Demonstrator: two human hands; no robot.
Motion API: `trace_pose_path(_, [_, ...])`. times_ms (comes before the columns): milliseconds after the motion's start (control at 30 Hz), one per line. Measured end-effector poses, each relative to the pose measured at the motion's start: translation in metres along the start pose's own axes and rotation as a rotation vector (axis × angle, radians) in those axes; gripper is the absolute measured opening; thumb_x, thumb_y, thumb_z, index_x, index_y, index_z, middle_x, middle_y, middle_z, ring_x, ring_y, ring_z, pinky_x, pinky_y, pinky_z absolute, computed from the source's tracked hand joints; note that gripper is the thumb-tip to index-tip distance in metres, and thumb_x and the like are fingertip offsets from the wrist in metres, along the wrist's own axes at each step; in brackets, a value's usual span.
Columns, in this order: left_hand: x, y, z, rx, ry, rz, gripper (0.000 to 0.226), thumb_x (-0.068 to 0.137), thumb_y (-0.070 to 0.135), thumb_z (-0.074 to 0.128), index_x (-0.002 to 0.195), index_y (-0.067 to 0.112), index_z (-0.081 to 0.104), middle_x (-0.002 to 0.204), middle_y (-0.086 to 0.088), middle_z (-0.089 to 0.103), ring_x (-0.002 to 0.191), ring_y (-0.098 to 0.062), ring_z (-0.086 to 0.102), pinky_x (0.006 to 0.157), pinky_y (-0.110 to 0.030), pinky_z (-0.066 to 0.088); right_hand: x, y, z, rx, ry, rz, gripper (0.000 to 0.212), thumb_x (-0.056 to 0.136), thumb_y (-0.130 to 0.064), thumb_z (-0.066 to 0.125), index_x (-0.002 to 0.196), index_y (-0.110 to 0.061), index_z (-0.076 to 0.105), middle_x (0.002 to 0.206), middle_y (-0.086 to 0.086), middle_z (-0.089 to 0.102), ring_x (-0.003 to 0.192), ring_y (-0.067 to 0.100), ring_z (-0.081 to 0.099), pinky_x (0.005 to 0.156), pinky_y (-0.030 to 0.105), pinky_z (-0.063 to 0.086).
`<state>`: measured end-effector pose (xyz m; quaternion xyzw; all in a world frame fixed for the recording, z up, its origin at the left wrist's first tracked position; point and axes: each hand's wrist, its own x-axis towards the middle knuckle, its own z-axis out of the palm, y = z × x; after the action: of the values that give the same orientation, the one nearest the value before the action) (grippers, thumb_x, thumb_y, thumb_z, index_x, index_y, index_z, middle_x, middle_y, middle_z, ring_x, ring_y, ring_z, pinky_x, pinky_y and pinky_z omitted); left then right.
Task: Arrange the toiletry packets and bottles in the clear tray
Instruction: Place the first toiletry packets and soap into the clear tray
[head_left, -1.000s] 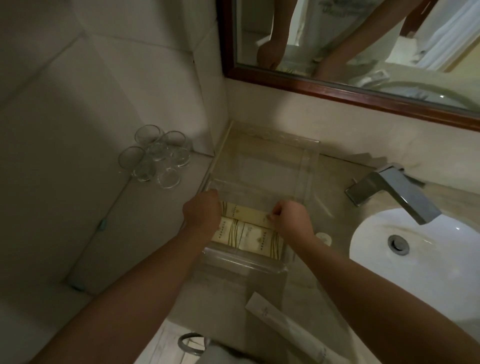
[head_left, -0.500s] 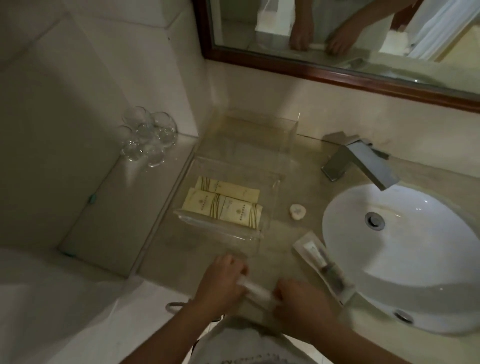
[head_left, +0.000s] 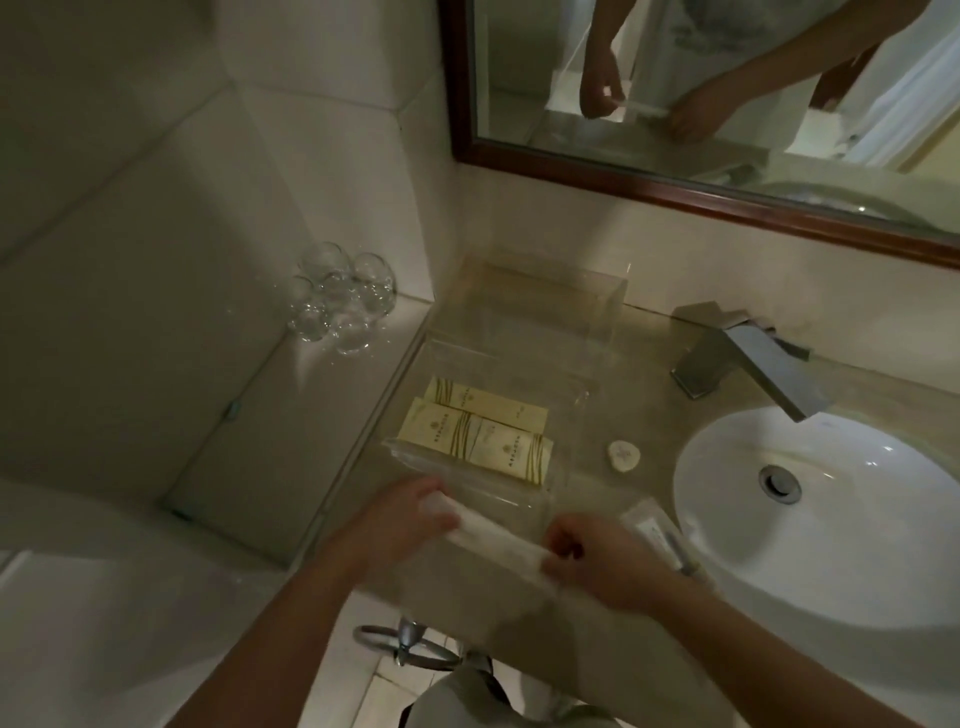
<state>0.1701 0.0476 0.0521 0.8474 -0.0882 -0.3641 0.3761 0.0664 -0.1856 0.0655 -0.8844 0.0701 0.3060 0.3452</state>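
A clear tray (head_left: 582, 332) stands on the counter against the wall. Three cream packets (head_left: 483, 434) with gold stripes lie flat in its near end. Just in front of the tray, a long white packet (head_left: 493, 540) is held level above the counter. My left hand (head_left: 400, 525) grips its left end. Its right end is pinched by my right hand (head_left: 597, 561). A clear-wrapped toothbrush kit (head_left: 660, 535) lies on the counter to the right of my right hand.
A small round soap (head_left: 623, 456) lies between the tray and the white basin (head_left: 841, 509). A steel faucet (head_left: 753, 364) stands behind the basin. Several upturned glasses (head_left: 340, 299) sit on the left ledge. A framed mirror (head_left: 701, 192) hangs above.
Both hands left the tray, came back to the counter's front edge and took hold of the long white packet. They have since lifted it a little toward the tray.
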Motion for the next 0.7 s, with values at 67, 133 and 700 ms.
trace_pose_path(67, [0.018,0.006,-0.027,0.026,0.104,0.076,0.012,0.086,0.018,0.066,0.08,0.028,0.063,0.083,0.012,0.062,0.076,-0.005,0.058,0.061,-0.013,0.042,0.025,-0.015,-0.021,-0.006,0.093,-0.042,0.006,0.089,-0.032,0.064,0.086,-0.032,0.059,0.082,-0.011,0.06,0.074,0.002,0.056,0.063,0.017,0.04])
trace_pose_path(133, [0.039,0.009,-0.048,0.07,0.242,0.137,0.02,0.083,0.013,0.068,0.075,0.03,0.062,0.079,0.012,0.062,0.073,-0.001,0.056,0.062,-0.017,0.039,0.055,-0.028,-0.038,-0.007,0.161,-0.044,0.005,0.089,-0.03,0.065,0.088,-0.029,0.06,0.085,-0.012,0.061,0.076,0.005,0.057,0.063,0.019,0.042])
trace_pose_path(700, [0.106,-0.001,-0.052,0.712,0.439,0.105,0.011,0.079,0.036,0.064,0.086,0.028,0.067,0.098,0.003,0.06,0.1,-0.021,0.049,0.079,-0.036,0.036,0.135,-0.041,-0.034,-0.214,0.159,0.08,0.014,0.089,-0.021,0.06,0.095,-0.025,0.072,0.098,-0.004,0.069,0.087,0.015,0.064,0.074,0.028,0.051])
